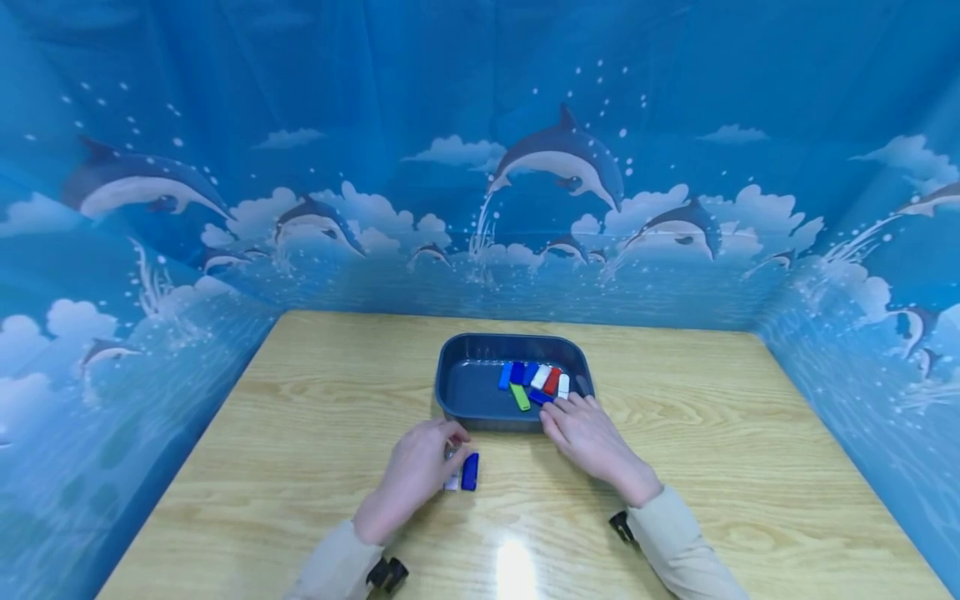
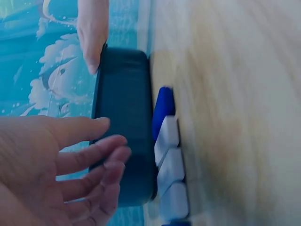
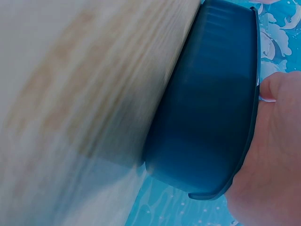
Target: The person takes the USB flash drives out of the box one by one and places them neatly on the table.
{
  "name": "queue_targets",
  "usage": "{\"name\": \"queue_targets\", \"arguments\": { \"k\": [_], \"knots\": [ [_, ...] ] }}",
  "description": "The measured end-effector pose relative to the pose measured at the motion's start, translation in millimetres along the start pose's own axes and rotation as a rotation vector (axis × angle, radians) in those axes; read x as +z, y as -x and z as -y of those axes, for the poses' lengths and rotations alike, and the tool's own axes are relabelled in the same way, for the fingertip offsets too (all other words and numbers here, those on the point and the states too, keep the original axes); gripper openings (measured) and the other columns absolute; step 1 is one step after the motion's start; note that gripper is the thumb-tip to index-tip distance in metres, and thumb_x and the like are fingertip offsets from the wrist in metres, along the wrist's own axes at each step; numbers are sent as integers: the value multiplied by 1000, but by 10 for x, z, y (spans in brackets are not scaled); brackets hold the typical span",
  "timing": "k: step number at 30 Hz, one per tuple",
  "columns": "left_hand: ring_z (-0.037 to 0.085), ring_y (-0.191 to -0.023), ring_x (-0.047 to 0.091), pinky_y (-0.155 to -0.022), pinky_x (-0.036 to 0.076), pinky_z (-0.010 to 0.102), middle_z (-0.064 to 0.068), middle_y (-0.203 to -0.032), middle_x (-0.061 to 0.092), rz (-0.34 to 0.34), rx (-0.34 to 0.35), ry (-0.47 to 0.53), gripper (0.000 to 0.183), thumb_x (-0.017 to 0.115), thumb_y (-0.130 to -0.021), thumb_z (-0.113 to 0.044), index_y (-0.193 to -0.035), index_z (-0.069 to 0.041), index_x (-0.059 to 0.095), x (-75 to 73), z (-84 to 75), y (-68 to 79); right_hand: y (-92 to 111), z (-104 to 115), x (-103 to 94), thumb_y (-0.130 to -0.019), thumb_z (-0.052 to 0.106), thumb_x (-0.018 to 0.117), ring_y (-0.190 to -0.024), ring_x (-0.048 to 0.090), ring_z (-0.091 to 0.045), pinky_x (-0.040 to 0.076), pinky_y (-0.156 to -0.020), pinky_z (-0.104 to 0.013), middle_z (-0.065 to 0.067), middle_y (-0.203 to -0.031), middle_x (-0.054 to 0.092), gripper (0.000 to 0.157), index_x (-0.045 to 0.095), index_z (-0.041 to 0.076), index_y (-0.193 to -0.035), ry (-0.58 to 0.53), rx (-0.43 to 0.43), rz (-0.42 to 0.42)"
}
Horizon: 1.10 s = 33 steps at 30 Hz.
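Observation:
My left hand (image 1: 423, 462) hovers over a short row of small sticks like USB flash drives, in front of the tray. A blue stick (image 1: 470, 472) and part of a white stick (image 1: 452, 482) show beside it. In the left wrist view, its fingers (image 2: 89, 165) are loosely bent with nothing between them, and several white sticks (image 2: 171, 165) stand in line. My right hand (image 1: 588, 433) reaches over the near right rim of the dark tray (image 1: 468, 412), fingertips by a slanted blue stick (image 1: 540, 397). Whether they pinch it is hidden; the tray wall blocks the right wrist view.
Inside the tray lie a green stick (image 1: 520, 397), a red stick (image 1: 552, 382) and several blue and white ones. The wooden table (image 1: 337, 375) is bordered by a blue dolphin-print curtain (image 1: 375, 275) at the back and sides. Black straps (image 1: 387, 575) hang at both wrists.

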<state>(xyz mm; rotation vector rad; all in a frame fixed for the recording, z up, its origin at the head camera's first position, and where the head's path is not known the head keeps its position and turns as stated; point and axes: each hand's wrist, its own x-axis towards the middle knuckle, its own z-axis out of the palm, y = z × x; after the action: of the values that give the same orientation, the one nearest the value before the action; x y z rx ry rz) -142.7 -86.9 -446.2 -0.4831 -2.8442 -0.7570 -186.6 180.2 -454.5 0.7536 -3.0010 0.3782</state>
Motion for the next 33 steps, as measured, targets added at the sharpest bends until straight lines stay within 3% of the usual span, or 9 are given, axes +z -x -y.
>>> {"name": "queue_targets", "arguments": {
  "k": [6, 12, 16, 20, 25, 29, 33],
  "knots": [
    [3, -70, 59, -63, 50, 17, -7, -79, 66, -30, 1, 130, 6, 71, -95, -17, -94, -12, 73, -98, 64, -104, 0, -9, 9, -109, 31, 41, -139, 43, -48, 26, -116, -64, -21, -142, 58, 45, 60, 1, -138, -2, 6, 7],
    [5, -74, 61, -66, 53, 20, -7, -83, 66, -121, 24, 174, 9, 68, -98, -20, -98, -14, 73, -160, 53, -243, 1, -19, 17, -109, 31, 41, -139, 42, -48, 26, -116, -64, -21, -142, 57, 45, 60, 2, -138, -3, 5, 6],
    [11, -82, 63, -70, 54, 23, -6, -90, 67, -144, 78, 73, 12, 67, -100, -25, -101, -15, 74, -138, 24, -326, 1, -19, 21, -109, 31, 41, -139, 43, -47, 27, -116, -64, -20, -141, 58, 45, 60, 2, -138, -3, 6, 3],
    [11, -85, 63, -73, 55, 25, -5, -93, 70, -109, 167, -75, 16, 65, -100, -30, -102, -16, 74, -84, 25, -375, -5, -9, 26, -109, 31, 41, -139, 42, -47, 26, -116, -63, -20, -142, 58, 45, 60, 1, -137, -6, 8, 4],
    [15, -87, 68, -83, 57, 35, -2, -93, 74, -53, 262, -187, 22, 64, -101, -32, -100, -14, 76, 3, 74, -403, -7, 2, 22, -109, 31, 42, -139, 43, -48, 26, -116, -64, -21, -141, 58, 45, 61, 1, -137, -8, 8, 3],
    [20, -100, 70, -101, 52, 45, 2, -100, 75, -13, 254, -235, 28, 60, -103, -34, -103, -12, 77, 51, 98, -427, -10, -1, 20, -109, 31, 41, -139, 42, -47, 26, -116, -64, -20, -142, 58, 45, 61, 1, -137, -1, 11, 6],
    [22, -104, 68, -104, 49, 45, 4, -102, 74, 11, 251, -304, 31, 56, -105, -35, -105, -11, 77, 73, 98, -456, -13, -4, 17, -109, 32, 41, -139, 42, -47, 26, -117, -63, -20, -142, 57, 45, 60, 2, -137, -3, 15, 7]
  ]
}}
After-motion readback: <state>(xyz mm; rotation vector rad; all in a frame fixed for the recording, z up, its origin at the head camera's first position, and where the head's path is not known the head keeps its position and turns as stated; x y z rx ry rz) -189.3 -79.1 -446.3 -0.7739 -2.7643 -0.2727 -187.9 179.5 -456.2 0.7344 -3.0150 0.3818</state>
